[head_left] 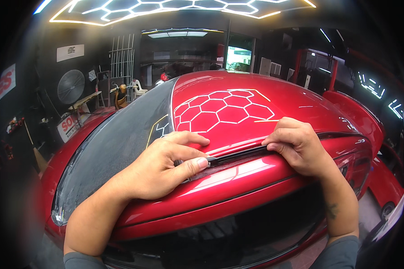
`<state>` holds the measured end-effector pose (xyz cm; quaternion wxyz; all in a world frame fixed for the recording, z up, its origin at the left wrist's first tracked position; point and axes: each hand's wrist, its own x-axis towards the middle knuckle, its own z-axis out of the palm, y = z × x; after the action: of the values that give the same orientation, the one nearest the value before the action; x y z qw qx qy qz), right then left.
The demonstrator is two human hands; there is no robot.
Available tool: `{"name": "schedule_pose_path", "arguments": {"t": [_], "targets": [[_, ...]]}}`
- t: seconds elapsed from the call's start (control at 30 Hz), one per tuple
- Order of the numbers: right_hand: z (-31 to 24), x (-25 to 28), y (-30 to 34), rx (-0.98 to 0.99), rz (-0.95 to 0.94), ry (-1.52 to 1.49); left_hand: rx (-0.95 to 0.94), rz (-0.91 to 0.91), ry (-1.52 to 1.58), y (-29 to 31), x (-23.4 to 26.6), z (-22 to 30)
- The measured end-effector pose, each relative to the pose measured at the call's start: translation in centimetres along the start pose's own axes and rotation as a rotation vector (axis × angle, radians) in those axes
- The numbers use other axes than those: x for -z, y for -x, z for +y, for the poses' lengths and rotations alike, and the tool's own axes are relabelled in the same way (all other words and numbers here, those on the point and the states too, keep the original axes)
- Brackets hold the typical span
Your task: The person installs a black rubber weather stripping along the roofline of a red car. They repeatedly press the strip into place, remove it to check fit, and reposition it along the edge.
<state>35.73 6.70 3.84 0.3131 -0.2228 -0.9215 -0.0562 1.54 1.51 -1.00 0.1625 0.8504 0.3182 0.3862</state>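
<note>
A black roof trim strip (240,156) runs along the groove at the near edge of a glossy red car roof (296,101). Its left end, with a small end piece, meets the thumb of my left hand (159,168). That hand is closed at the strip's end, its index finger stretched over the roof paint and its other fingers partly hidden. Farther right, my right hand (296,145) pinches the strip between thumb and curled fingers. The strip looks slightly raised from the groove between my hands, though how far it is seated I cannot tell.
Left of the roof slopes the dusty windshield (116,130); dark side glass (220,240) lies below. Behind the car are a round fan (71,86), a wooden bench (85,99) and a white chair (139,87). Another red car (387,184) stands at right.
</note>
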Motion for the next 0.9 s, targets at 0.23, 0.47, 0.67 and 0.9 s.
{"name": "schedule_pose_path", "arguments": {"t": [0.23, 0.47, 0.67, 0.9], "targets": [[-0.31, -0.51, 0.04, -0.074, 0.064, -0.009, 0.105, 0.012, 0.075, 0.21, -0.22, -0.11], [-0.40, -0.60, 0.27, -0.088, 0.108, 0.008, 0.141, -0.009, 0.095, 0.09, -0.21, -0.12], [-0.59, -0.32, -0.07, -0.115, 0.077, 0.004, 0.090, 0.017, 0.078, 0.13, -0.29, -0.38], [-0.69, -0.37, -0.09, -0.184, 0.102, -0.013, 0.128, 0.130, 0.030, -0.16, -0.78, -0.51]]}}
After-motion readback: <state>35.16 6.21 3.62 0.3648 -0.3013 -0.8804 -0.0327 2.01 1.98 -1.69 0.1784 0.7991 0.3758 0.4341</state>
